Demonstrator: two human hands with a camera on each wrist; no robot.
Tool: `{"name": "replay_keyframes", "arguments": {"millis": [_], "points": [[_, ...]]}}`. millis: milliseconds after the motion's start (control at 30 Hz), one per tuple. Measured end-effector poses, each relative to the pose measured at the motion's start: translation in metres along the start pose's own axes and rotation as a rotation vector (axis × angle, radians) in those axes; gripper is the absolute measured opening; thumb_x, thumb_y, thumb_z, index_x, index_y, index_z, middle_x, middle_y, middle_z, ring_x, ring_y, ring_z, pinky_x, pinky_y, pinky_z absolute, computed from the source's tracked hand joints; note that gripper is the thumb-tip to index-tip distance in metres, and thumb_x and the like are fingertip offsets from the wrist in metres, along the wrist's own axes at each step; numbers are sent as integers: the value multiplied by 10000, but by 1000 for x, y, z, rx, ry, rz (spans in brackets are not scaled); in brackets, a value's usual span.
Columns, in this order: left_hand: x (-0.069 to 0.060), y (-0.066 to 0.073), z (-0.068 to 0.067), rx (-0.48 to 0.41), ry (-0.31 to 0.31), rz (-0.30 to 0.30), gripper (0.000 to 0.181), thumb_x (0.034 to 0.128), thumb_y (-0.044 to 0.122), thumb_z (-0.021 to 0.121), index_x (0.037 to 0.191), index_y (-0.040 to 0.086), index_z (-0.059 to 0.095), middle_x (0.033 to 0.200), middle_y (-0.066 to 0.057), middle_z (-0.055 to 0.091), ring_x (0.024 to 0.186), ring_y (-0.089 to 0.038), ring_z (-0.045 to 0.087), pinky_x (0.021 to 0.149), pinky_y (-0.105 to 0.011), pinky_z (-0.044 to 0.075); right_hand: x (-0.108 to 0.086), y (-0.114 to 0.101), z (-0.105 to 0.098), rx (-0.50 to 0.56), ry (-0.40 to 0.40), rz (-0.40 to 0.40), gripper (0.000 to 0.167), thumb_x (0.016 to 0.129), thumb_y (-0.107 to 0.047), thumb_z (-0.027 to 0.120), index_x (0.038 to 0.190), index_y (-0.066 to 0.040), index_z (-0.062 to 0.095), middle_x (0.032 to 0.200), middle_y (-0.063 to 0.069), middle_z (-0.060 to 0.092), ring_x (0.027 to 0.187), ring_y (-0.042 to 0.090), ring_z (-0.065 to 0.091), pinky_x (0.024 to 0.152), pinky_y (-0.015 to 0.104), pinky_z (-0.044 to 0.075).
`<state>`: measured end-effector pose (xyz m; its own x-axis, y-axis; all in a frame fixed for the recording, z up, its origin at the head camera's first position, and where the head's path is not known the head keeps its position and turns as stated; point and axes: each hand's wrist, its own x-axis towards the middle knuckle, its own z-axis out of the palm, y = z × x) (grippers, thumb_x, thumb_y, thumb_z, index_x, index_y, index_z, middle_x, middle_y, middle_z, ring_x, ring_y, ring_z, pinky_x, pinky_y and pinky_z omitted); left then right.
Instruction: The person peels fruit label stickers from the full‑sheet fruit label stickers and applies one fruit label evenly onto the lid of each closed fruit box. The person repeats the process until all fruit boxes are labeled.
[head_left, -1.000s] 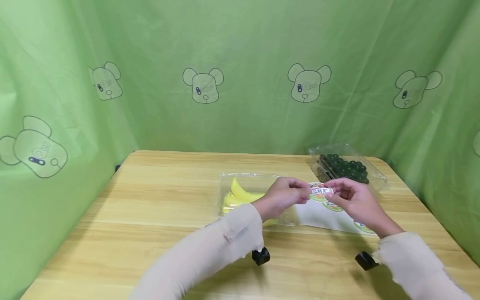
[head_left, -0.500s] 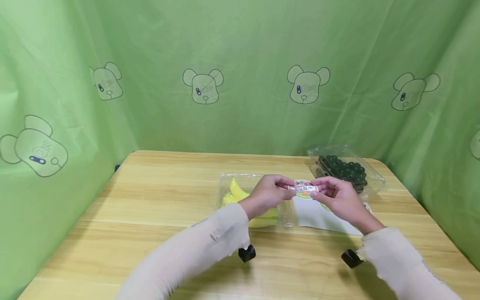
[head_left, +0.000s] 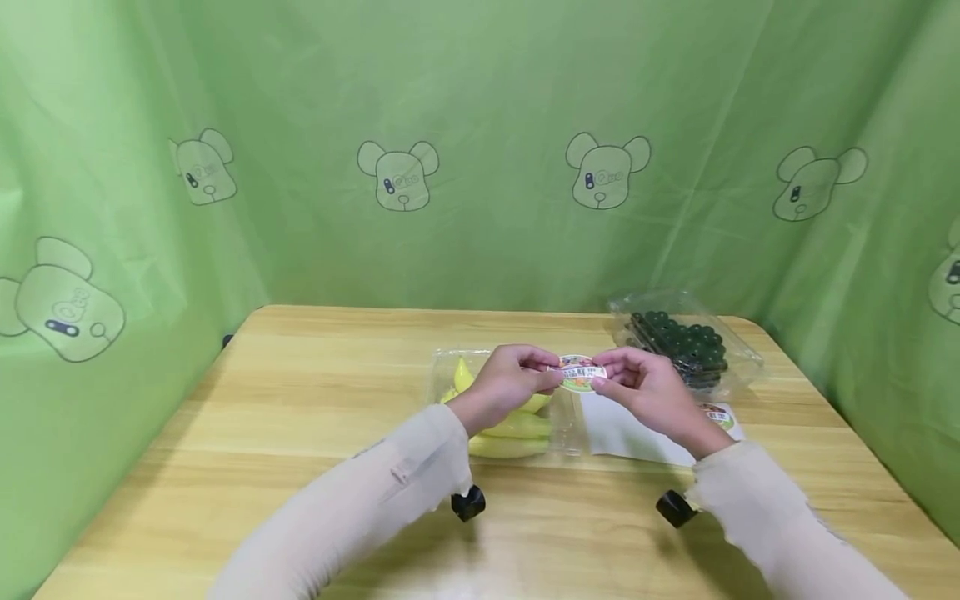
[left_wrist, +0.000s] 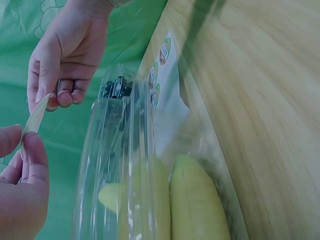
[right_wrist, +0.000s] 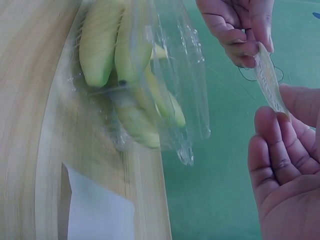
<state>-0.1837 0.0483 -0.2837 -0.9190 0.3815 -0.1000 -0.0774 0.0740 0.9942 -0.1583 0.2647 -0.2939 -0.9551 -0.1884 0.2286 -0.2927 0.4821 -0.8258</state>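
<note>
A round printed sticker [head_left: 577, 374] is stretched between both hands above the table. My left hand [head_left: 510, 384] pinches its left edge with thumb and fingers; my right hand [head_left: 651, 393] pinches the right edge. In both wrist views the sticker [right_wrist: 269, 82] appears nearly edge-on and slightly bowed. Below and behind the left hand lies a clear plastic box [head_left: 566, 437] of yellow bananas [head_left: 513, 437], partly hidden by that hand. Under the right hand is a white sticker sheet [head_left: 630, 433], and several round stickers show on it in the left wrist view.
A second clear box with dark green grapes [head_left: 686, 342] stands at the back right of the wooden table [head_left: 322, 375]. Green curtains [head_left: 495, 233] with bear-head prints hang behind and at both sides. A black wrist-worn piece [head_left: 468, 503] juts below the left sleeve, another below the right.
Both hands have moved left with the sticker, from above the sheet toward the banana box. More of the sheet, including a sticker at its right end, now shows.
</note>
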Motion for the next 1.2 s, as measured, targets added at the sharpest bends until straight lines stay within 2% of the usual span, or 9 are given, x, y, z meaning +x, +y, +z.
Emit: {"name": "replay_keyframes", "arguments": {"millis": [167,433,600,800,1067,1200], "points": [[-3,-1,-9,21,4,9,195,861,16,711,1055,18,689,934,-61,662,811,-157,657,838,-374,562,4,-4,6,42,-19,4,326,867,-90,729,1132,62,617,887,133,626,740,212,632,653,239,549],[-1,-6,-21,18,15,47,231,827,-66,707,1051,-14,684,923,-88,658,803,-161,637,820,-356,567,11,-7,15,148,-55,20,369,869,-65,718,1161,113,581,922,163,632,773,125,656,735,231,562],[-2,-8,-28,2,1,65,244,823,-80,702,1059,-23,679,936,-106,650,811,-179,633,791,-312,570,15,-5,20,153,-57,20,357,868,-61,719,1154,107,587,917,156,635,767,137,657,729,233,563],[-4,-11,-37,-4,-16,59,245,831,-88,690,1067,-28,669,958,-113,640,830,-186,630,784,-289,568,18,-5,27,142,-82,43,359,858,-94,737,1132,94,601,902,131,639,755,145,636,719,238,555],[-6,-12,-45,-31,-38,68,264,842,-106,663,1101,-57,647,987,-130,641,844,-188,638,800,-294,567,22,-8,32,145,-91,79,337,863,-78,726,1133,85,607,900,132,645,758,147,643,745,281,565],[-6,-12,-49,-30,-42,74,276,838,-107,664,1109,-55,643,990,-138,643,853,-197,643,811,-306,565,24,-9,36,174,-81,81,331,858,-48,720,1128,102,601,898,132,648,750,140,645,730,261,569]]}}
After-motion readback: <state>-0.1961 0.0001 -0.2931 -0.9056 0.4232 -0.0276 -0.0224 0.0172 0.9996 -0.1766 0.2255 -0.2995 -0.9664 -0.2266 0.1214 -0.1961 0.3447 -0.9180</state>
